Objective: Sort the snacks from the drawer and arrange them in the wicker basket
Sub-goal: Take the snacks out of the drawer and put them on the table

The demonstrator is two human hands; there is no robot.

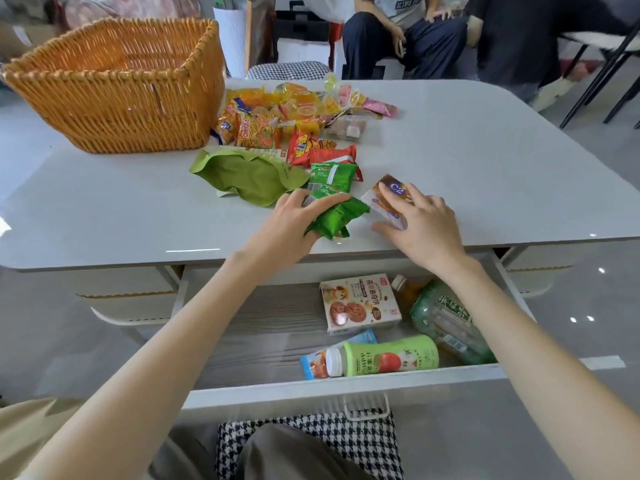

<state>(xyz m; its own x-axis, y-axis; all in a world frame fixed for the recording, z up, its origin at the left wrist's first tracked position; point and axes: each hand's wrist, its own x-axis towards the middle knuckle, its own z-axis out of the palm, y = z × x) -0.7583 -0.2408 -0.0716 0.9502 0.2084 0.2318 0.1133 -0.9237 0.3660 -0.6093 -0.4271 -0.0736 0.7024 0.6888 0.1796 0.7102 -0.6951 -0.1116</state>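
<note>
Holding things this close to the counter's (485,161) front edge is my worry. My left hand (294,216) is curled round a green snack packet (337,220) and my right hand (427,223) clasps a small C2 box (386,204), both just beyond the open drawer (263,327). A careless release could drop either back in. The packet's long axis runs near-left to far-right. The box tilts, top end away from me.

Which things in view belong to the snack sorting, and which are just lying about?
Job: orange wicker basket; mixed snack pile on white table; green foil packet in left hand; brown-and-white C2 box in right hand; cookie carton in open drawer.
Idle: houndstooth stool; white ribbed cylinder; black-legged chair.
</note>
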